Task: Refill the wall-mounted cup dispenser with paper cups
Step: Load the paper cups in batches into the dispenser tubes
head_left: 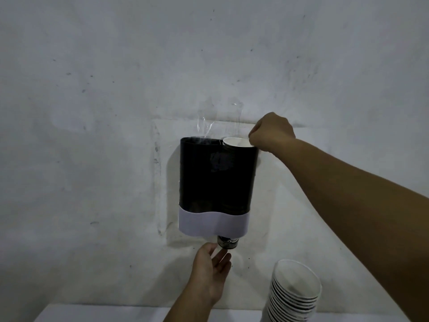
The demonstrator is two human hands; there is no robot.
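Dispenser, black with a pale band along its bottom, hangs on the marked grey wall in the head view. At its top right opening sits 1 white paper cup, and the right hand, fingers curled, pinches that cup's rim. Below, a dark cup bottom pokes out of the outlet; the left hand is relaxed and open, its fingertips touching it. A tilted stack of cups stands lower right on the white counter
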